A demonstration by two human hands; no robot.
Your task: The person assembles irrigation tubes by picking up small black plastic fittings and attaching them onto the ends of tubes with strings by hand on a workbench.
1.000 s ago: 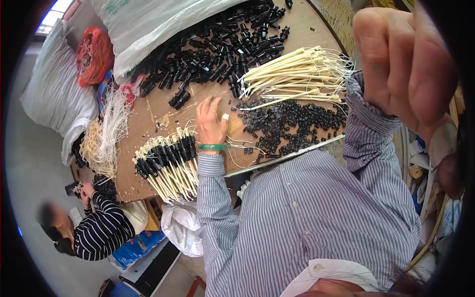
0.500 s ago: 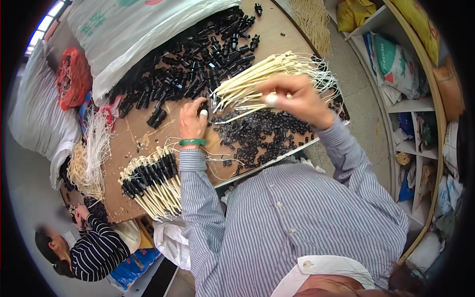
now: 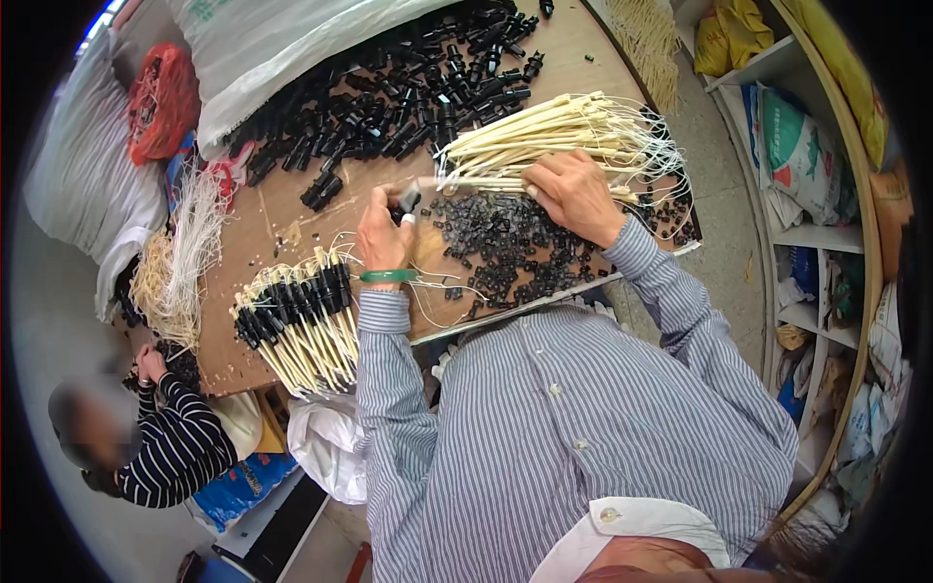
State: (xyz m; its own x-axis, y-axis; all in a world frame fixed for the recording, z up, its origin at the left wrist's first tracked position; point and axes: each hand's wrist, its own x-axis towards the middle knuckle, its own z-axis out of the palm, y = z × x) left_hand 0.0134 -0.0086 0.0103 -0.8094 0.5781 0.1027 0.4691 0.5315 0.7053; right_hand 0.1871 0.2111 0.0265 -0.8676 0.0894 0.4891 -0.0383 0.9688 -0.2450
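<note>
My left hand [image 3: 384, 233], a white covering on its thumb and a green bangle at the wrist, is closed round a small black plastic fitting [image 3: 406, 204] that is partly blurred. From the right, my right hand [image 3: 575, 192] pinches a thin cream sleeved wire [image 3: 486, 183], whose left end reaches to the fitting. Whether its tip is inside or only beside the fitting, I cannot tell. Just beyond the right hand lies a bundle of similar cream sleeved wires [image 3: 544, 131] with loose white strands at the right end. Many tiny black parts [image 3: 515, 257] are spread below it.
A heap of black plastic fittings [image 3: 389, 107] covers the far table beside a white woven sack [image 3: 301, 49]. Wires fitted with black pieces [image 3: 301, 311] lie left of my forearm. Another person [image 3: 175, 442] sits at lower left. Shelves [image 3: 816, 233] with bags stand right.
My right hand has come down and now pinches a sleeved wire, its end brought to the fitting in my left hand. The whole view has shifted slightly.
</note>
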